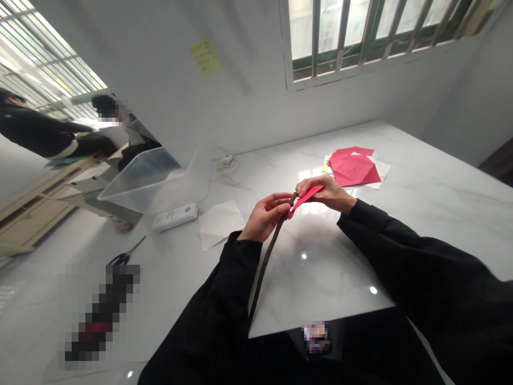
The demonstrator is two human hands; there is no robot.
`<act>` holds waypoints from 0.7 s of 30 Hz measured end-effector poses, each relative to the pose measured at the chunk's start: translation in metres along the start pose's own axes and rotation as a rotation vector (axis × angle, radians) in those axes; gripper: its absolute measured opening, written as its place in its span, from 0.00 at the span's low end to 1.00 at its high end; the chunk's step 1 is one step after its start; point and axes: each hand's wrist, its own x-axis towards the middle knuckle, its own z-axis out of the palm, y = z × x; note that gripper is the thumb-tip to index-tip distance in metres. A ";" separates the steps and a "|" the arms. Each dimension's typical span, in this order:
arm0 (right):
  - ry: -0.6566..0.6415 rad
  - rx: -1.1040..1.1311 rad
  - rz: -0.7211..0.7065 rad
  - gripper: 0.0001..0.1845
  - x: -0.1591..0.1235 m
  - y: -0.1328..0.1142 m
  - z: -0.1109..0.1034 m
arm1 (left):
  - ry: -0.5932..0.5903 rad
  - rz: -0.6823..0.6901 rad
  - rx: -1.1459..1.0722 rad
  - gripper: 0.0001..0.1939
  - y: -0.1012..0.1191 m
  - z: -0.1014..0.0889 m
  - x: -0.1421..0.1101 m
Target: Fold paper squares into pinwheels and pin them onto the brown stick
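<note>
My left hand point(264, 216) is closed round the top of a long thin brown stick point(266, 262) that slants down toward me over the white marble table point(420, 203). My right hand point(326, 192) pinches a folded piece of red paper point(306, 197) against the stick's upper end. Both hands hover above the table's middle, close together, in black sleeves.
Red paper sheets point(355, 167) lie on white ones behind my right hand. A white paper point(220, 222), a white rectangular device point(175, 216), a clear plastic bin point(150, 179) and scissors point(126, 254) lie to the left. People sit at the far left. A barred window is above.
</note>
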 end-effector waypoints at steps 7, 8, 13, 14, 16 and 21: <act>0.006 -0.024 0.021 0.14 -0.001 0.000 -0.001 | -0.008 -0.001 0.010 0.20 0.000 0.000 0.000; 0.006 -0.022 0.023 0.14 -0.001 0.000 -0.001 | -0.010 0.000 0.011 0.20 0.000 0.000 0.000; 0.024 0.007 0.072 0.16 -0.001 -0.001 0.001 | -0.009 -0.012 0.008 0.25 -0.002 -0.002 0.001; 0.029 0.014 0.090 0.16 -0.001 -0.002 0.002 | -0.008 -0.019 0.007 0.25 -0.004 -0.003 0.001; 0.038 0.033 0.114 0.18 -0.001 -0.004 0.003 | -0.005 -0.026 0.003 0.25 -0.007 -0.005 0.002; 0.019 0.061 0.120 0.19 -0.001 -0.008 0.004 | 0.012 -0.008 -0.014 0.26 -0.013 -0.008 0.004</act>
